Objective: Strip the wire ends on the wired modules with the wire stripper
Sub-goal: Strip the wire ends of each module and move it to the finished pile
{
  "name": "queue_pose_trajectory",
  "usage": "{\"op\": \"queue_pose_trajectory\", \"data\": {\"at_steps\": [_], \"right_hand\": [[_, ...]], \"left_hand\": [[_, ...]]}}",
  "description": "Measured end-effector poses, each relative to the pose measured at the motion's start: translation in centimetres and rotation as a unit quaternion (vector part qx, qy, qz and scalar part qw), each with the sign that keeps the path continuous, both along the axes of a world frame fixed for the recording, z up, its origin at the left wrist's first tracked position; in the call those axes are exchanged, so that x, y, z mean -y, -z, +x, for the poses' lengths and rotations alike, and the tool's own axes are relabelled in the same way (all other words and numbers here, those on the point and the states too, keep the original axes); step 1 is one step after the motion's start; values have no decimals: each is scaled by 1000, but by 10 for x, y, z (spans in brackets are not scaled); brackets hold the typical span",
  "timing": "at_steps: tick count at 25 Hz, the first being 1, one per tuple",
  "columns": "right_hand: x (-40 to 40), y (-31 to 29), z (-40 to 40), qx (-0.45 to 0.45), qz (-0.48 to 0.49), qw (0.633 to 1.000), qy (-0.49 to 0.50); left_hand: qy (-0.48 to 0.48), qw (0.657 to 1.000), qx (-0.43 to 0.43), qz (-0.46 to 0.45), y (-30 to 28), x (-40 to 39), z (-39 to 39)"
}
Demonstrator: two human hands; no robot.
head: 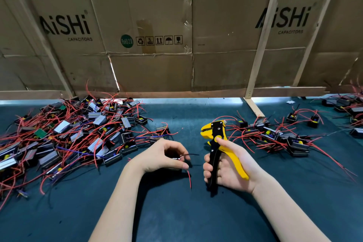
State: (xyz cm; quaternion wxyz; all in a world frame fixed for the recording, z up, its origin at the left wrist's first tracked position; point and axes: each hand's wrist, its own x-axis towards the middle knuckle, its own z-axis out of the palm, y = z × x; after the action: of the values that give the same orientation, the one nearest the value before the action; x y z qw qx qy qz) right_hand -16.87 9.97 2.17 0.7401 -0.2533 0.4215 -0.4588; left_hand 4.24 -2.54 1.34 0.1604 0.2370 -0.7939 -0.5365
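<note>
My left hand point(163, 155) is cupped over a small wired module point(176, 160) on the dark green mat, mostly hiding it. A black wire point(191, 154) sticks out to the right of the fingers and a red wire point(189, 178) hangs down toward me. My right hand point(225, 165) grips the yellow and black wire stripper point(216, 139) upright by its handles, jaws pointing up and left, a short gap right of the black wire's end. The jaws hold nothing.
A big heap of wired modules point(68, 135) with tangled red wires lies at the left. A smaller spread of modules point(279, 135) lies at the right. A cardboard wall point(157, 25) with wooden battens point(261, 45) closes the back of the mat point(176, 212).
</note>
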Motion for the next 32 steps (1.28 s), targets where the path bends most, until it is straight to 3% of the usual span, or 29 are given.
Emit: {"op": "queue_pose_trajectory", "data": {"at_steps": [5,8,12,23,32], "right_hand": [[0,0,-4,24,19,999,13],[0,0,-4,15,14,1000,2],[-1,-1,-5,15,14,1000,-16],[-2,-2,-7,-1,-19,997,-74],[-3,-5,-4,-51,-5,997,-48]], "left_hand": [[5,1000,17,-3,1,1,0],[-91,993,-15,-76,4,2,-6],[-228,969,-84,-48,6,-1,-17],[-235,966,-97,-48,6,-6,-24],[-234,967,-93,-49,6,-5,-23]]}}
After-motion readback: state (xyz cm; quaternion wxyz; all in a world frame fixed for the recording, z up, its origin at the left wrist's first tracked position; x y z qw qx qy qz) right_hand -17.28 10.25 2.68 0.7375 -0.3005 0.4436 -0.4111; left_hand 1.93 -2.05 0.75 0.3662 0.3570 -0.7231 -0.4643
